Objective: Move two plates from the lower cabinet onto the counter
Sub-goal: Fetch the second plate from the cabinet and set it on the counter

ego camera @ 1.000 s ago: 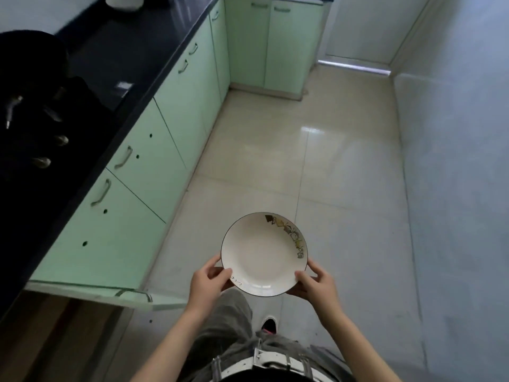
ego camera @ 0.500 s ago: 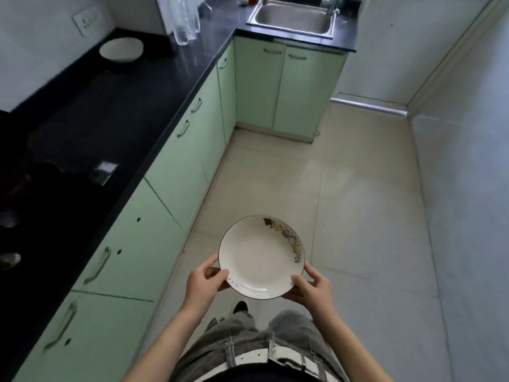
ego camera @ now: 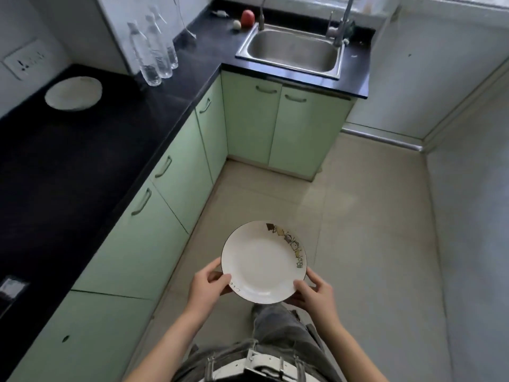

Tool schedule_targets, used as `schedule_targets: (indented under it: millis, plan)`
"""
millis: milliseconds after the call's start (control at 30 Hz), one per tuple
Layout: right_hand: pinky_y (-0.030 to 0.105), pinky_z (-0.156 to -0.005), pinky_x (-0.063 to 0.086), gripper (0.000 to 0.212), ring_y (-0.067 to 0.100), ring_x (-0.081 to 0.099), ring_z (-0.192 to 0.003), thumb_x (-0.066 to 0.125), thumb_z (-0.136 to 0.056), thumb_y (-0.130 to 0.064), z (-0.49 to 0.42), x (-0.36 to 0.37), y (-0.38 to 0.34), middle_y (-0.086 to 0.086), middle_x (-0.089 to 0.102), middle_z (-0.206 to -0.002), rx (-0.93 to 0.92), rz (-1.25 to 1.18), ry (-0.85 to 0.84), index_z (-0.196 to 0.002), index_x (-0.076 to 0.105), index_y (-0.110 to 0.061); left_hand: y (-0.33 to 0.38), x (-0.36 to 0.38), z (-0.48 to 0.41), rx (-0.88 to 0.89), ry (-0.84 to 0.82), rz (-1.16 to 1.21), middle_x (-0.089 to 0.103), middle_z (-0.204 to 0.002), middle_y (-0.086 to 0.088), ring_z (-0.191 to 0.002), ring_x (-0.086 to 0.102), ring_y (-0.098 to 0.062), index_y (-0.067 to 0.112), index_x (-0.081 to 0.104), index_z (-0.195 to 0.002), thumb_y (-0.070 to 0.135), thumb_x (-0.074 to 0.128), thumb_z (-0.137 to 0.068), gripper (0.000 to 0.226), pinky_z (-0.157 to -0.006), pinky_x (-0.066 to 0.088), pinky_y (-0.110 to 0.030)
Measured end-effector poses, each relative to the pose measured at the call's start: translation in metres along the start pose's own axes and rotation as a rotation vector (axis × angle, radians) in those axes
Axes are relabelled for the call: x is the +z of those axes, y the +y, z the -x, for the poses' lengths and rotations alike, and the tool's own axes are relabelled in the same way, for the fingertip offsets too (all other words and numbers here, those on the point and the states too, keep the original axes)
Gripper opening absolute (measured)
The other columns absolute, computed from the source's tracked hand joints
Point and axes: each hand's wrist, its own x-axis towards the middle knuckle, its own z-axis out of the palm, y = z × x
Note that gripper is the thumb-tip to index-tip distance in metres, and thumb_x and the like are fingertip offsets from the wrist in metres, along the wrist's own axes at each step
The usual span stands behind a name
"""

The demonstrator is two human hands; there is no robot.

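Observation:
A white plate (ego camera: 263, 261) with a dark rim and a patterned band on its right side is held level above the floor, in front of my waist. My left hand (ego camera: 207, 286) grips its near-left rim and my right hand (ego camera: 314, 292) grips its near-right rim. A second white plate (ego camera: 73, 92) lies on the black counter (ego camera: 82, 161) at the far left, near the wall. The light green lower cabinets (ego camera: 154, 230) run along my left with their doors shut.
Clear plastic bottles (ego camera: 154, 51) stand at the counter's corner. A steel sink (ego camera: 292, 49) with taps sits at the back, with a red apple (ego camera: 247, 17) beside it. A wall socket (ego camera: 26, 60) is at far left. Tiled floor (ego camera: 358, 230) stretches ahead, a grey wall on the right.
The view has risen and tilted up, bringing the sink, bottles and far plate into sight. The open cabinet door seen a second ago is out of view. The plate stays in both hands.

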Motion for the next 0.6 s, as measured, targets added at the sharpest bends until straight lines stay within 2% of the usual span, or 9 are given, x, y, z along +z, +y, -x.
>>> schedule_targets:
  millis: [67,167,233,267,367,400,433,500,600]
  plan:
    - [0.038,-0.062,0.062,0.051,0.035,0.066,-0.073,0.055,-0.087,0.007,-0.035,0.005,-0.035,0.027,0.067,-0.077,0.003,0.062,-0.062,-0.123,0.064,-0.028,0.023,0.009,-0.025,-0.009,0.049,0.008,0.066,-0.083,-0.024,-0.077,0.060,-0.028,0.004,0.059,-0.131,-0.013,0.056,-0.086,0.049,-0.065,0.060,-0.024]
    - [0.036,-0.063,0.062,0.052,0.035,0.074,-0.071,0.054,-0.087,0.006,-0.088,0.025,-0.091,0.029,0.073,-0.080,0.002,0.088,-0.136,-0.123,0.063,-0.030,0.061,0.017,-0.067,0.003,0.141,0.048,0.061,-0.079,-0.020,-0.077,0.055,-0.026,0.004,0.057,-0.133,-0.013,0.057,-0.086,0.050,-0.065,0.060,-0.023]
    - [0.036,-0.064,0.062,0.053,0.031,0.074,-0.067,0.054,-0.087,0.005,-0.129,0.041,-0.122,0.022,0.075,-0.074,-0.006,0.135,-0.198,-0.123,0.062,-0.033,0.082,0.019,-0.094,-0.002,0.202,0.073,0.060,-0.081,-0.019,-0.079,0.054,-0.026,0.005,0.057,-0.133,-0.013,0.057,-0.086,0.050,-0.066,0.061,-0.025]
    - [0.036,-0.064,0.062,0.054,0.028,0.073,-0.065,0.054,-0.086,0.005,-0.145,0.052,-0.137,0.019,0.074,-0.071,-0.010,0.150,-0.230,-0.123,0.062,-0.033,0.091,0.017,-0.107,-0.004,0.236,0.086,0.063,-0.083,-0.018,-0.080,0.056,-0.025,0.006,0.058,-0.133,-0.011,0.059,-0.085,0.050,-0.068,0.061,-0.028]
    - [0.037,-0.064,0.062,0.054,0.027,0.073,-0.064,0.055,-0.086,0.005,-0.197,0.088,-0.164,0.017,0.073,-0.069,0.005,0.198,-0.309,-0.125,0.063,-0.032,0.111,0.005,-0.145,-0.025,0.325,0.099,0.070,-0.087,-0.015,-0.082,0.061,-0.022,0.014,0.062,-0.131,0.004,0.066,-0.079,0.052,-0.087,0.058,-0.050]
    - [0.037,-0.065,0.062,0.054,0.029,0.073,-0.065,0.055,-0.086,0.004,-0.213,0.102,-0.172,0.019,0.073,-0.070,0.015,0.219,-0.335,-0.127,0.062,-0.031,0.116,0.001,-0.157,-0.038,0.348,0.103,0.073,-0.086,-0.013,-0.081,0.062,-0.021,0.015,0.061,-0.132,0.007,0.066,-0.079,0.054,-0.090,0.056,-0.053]
    - [0.037,-0.065,0.062,0.054,0.031,0.074,-0.067,0.056,-0.087,0.003,-0.229,0.116,-0.179,0.020,0.073,-0.072,0.020,0.239,-0.358,-0.129,0.061,-0.029,0.119,-0.005,-0.169,-0.047,0.374,0.117,0.075,-0.082,-0.010,-0.079,0.065,-0.018,0.015,0.059,-0.134,0.004,0.066,-0.081,0.054,-0.088,0.057,-0.050]
    - [0.035,-0.063,0.062,0.054,0.035,0.076,-0.070,0.055,-0.087,0.002,-0.261,0.150,-0.192,0.020,0.076,-0.077,0.027,0.277,-0.407,-0.132,0.060,-0.026,0.126,-0.021,-0.198,-0.044,0.425,0.165,0.072,-0.066,0.002,-0.070,0.066,-0.008,0.010,0.056,-0.136,-0.003,0.062,-0.085,0.054,-0.074,0.062,-0.033]
    - [0.033,-0.062,0.062,0.056,0.037,0.076,-0.070,0.055,-0.087,0.002,-0.299,0.208,-0.213,0.021,0.077,-0.080,0.031,0.336,-0.475,-0.137,0.057,-0.022,0.144,-0.053,-0.241,-0.015,0.504,0.179,0.072,-0.061,0.005,-0.064,0.069,0.000,0.006,0.055,-0.136,-0.005,0.062,-0.085,0.052,-0.058,0.054,-0.011]
